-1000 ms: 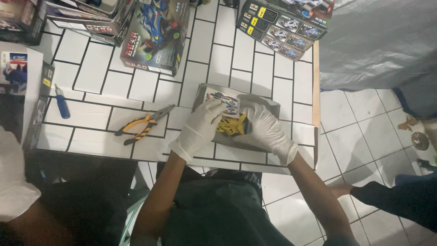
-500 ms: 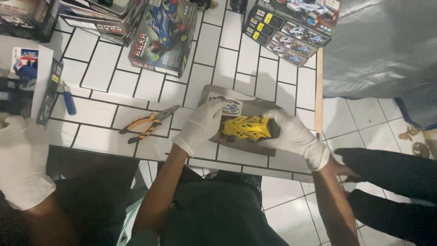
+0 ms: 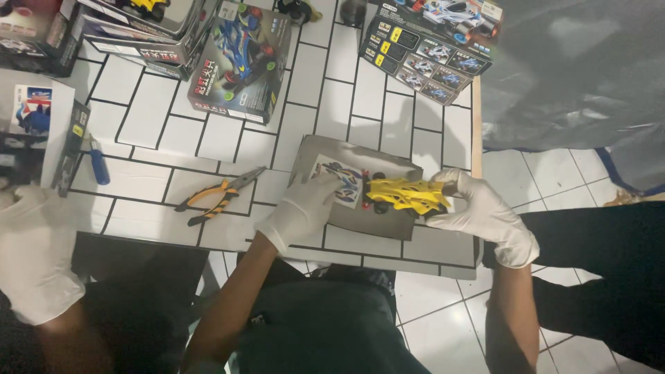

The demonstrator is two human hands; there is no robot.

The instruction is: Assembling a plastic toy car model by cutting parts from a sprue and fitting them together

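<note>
A yellow toy race car (image 3: 407, 196) lies lengthwise on a grey mat (image 3: 360, 225) on the white tiled table. My right hand (image 3: 485, 215), in a white glove, grips the car's right end. My left hand (image 3: 303, 210), also gloved, rests on the mat with its fingertips pinching the left edge of a colourful sticker sheet (image 3: 339, 181) just left of the car. The two hands are apart, with the car between them.
Orange-handled pliers (image 3: 216, 195) lie left of the mat, and a blue-handled tool (image 3: 99, 166) lies further left. Several model car boxes (image 3: 239, 62) (image 3: 433, 48) line the table's far side. Another person's gloved hand (image 3: 31, 256) is at the left. Dark-trousered legs (image 3: 596, 277) stand at the right.
My hands, close together over the car a second ago, have parted. The right hand has drawn the yellow car out to the right, and the left stays on the sticker sheet.
</note>
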